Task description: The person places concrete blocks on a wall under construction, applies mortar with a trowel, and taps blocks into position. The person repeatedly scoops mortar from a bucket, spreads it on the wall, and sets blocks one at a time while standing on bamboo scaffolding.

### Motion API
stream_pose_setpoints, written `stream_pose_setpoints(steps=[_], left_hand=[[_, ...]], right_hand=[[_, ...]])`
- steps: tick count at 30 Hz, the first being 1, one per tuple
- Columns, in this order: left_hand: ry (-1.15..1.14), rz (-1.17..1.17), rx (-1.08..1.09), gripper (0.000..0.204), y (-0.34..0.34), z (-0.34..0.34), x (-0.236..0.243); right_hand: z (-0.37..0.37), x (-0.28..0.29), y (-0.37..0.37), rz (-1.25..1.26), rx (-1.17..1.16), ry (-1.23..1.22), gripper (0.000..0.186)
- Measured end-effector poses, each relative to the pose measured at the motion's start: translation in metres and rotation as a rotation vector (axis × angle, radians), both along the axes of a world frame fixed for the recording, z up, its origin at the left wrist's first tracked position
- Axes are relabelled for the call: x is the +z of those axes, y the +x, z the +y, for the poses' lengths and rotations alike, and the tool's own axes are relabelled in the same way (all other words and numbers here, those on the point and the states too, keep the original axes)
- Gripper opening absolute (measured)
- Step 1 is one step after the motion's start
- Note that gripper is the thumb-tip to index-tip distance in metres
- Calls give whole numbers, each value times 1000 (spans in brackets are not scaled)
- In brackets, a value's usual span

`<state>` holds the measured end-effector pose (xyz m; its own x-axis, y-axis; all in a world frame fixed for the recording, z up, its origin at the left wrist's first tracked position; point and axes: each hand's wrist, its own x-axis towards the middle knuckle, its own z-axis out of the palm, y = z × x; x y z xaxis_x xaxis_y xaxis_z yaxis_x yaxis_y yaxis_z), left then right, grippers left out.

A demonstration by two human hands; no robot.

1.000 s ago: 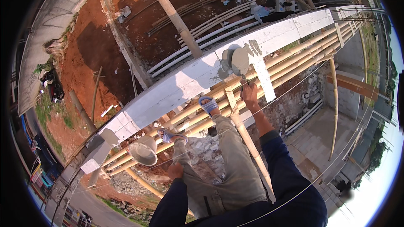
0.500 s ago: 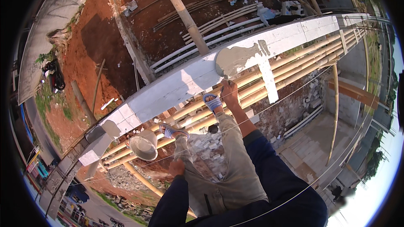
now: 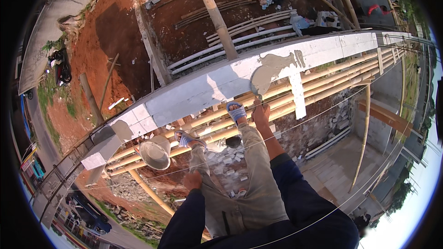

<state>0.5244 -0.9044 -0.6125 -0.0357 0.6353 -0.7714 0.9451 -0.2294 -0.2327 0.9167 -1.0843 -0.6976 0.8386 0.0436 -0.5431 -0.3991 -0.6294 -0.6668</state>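
My right hand (image 3: 261, 113) is wrapped round the handle of a trowel, just beyond my right foot. The trowel's mortar-coated blade (image 3: 261, 81) lies at the near edge of a row of pale blocks (image 3: 184, 96). Grey wet mortar (image 3: 277, 61) is smeared over the block top, right of the blade, with streaks at its far end. My left hand (image 3: 193, 180) is curled closed by my left knee, and nothing shows in it. A mortar-stained bucket (image 3: 155, 152) stands on the bamboo poles left of my left foot.
Several bamboo poles (image 3: 323, 80) run alongside the blocks under my sandalled feet, with rubble (image 3: 230, 159) far below. A thin string (image 3: 318, 105) crosses in front of me. A thick upright pole (image 3: 214, 16) stands beyond the blocks. A white strip (image 3: 297, 97) hangs over the poles.
My right hand and the trowel have shifted slightly right and toward me. The blade now reaches over the blocks' near edge. My left hand stays by the knee; the whole view has turned a little.
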Motion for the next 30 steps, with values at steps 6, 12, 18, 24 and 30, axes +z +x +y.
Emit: stream_pose_setpoints(steps=[6, 12, 18, 24, 30], left_hand=[[-11, 12, -6, 58, -10, 0, -2], [-4, 4, 5, 56, -8, 1, 1], [6, -17, 25, 58, -9, 2, 3], [49, -43, 24, 59, -18, -3, -6], [35, -30, 23, 57, -4, -3, -3]], right_hand=[[7, 19, 1, -437, 666, -130, 29], [30, 47, 57, 142, -94, 270, 42], [29, 63, 62, 241, -140, 299, 42], [20, 57, 69, 83, 2, 360, 41], [-2, 10, 45, -14, 109, 240, 37]])
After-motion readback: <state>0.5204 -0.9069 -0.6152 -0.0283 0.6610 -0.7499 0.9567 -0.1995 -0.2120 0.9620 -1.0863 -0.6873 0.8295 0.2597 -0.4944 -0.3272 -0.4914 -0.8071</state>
